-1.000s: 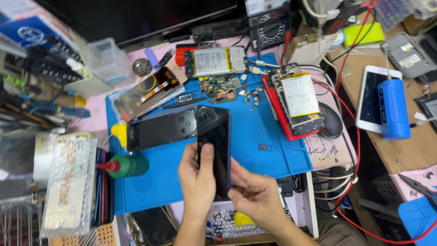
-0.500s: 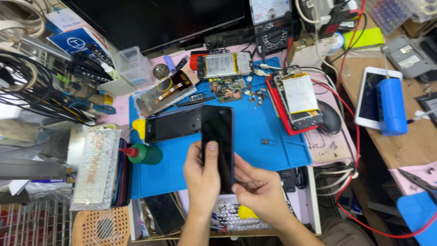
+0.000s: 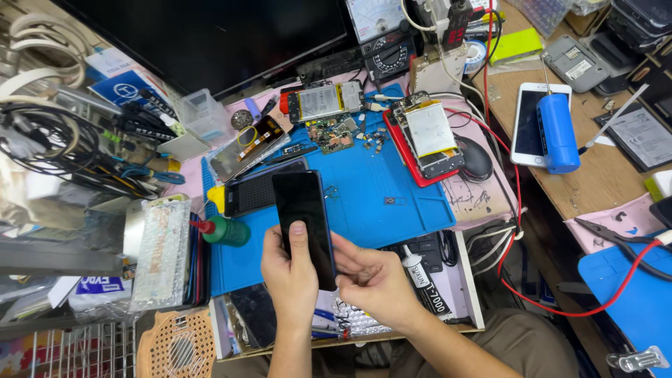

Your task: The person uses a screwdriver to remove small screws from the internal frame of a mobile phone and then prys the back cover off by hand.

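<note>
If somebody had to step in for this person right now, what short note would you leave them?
Left hand: grips the black phone from below, thumb on its dark glass.
Right hand: fingers at the phone's lower right edge.
Phone: held upright above the blue mat, screen dark.
On the mat: an opened phone in a red case, loose small parts, a green bottle.
Done: phone looks closed up.
Left: cannot tell.

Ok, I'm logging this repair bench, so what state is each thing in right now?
Black phone: screen dark, held above the mat.
Left hand: gripping the phone, thumb on its glass.
Right hand: fingertips on the phone's right edge.
Red-framed phone: opened, insides showing.
White phone: screen dark, lying flat.
Green bottle: on its side.
</note>
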